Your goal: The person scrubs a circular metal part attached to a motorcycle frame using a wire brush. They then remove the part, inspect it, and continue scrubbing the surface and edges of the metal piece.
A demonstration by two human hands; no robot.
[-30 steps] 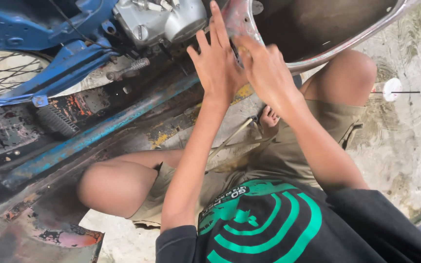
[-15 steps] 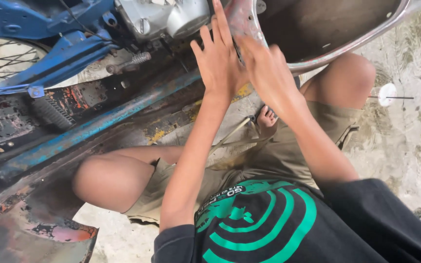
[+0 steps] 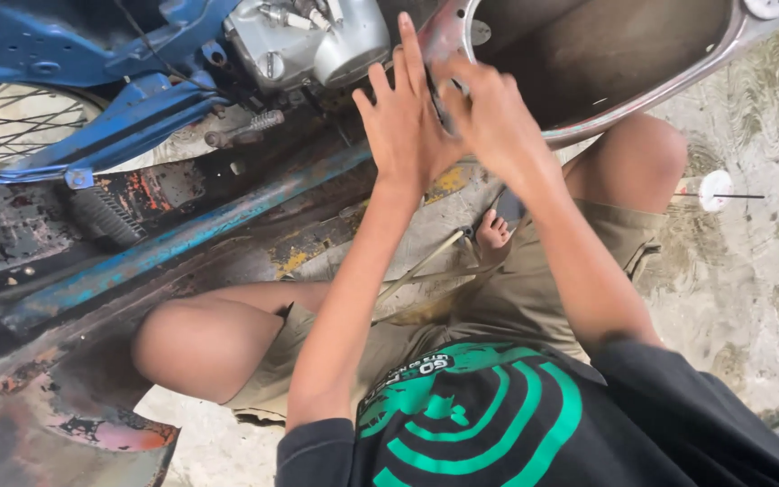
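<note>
I squat beside a blue motorcycle frame (image 3: 110,108). Both arms reach up to the edge of a curved metal cover (image 3: 642,86) next to the silver engine (image 3: 317,41). My left hand (image 3: 403,122) has its fingers spread flat against the cover's rim. My right hand (image 3: 493,113) is curled at the same rim, touching the left; whatever its fingers grip is hidden behind them.
A spoked wheel (image 3: 20,122) sits at the upper left. A rusty blue metal ramp (image 3: 182,239) runs diagonally below the bike. A small white disc on a thin rod (image 3: 717,191) lies on the concrete at right. My bare foot (image 3: 493,230) rests between my knees.
Both hands have stayed pressed at the cover's rim. The view has drifted a little, showing more of the wheel and blue frame.
</note>
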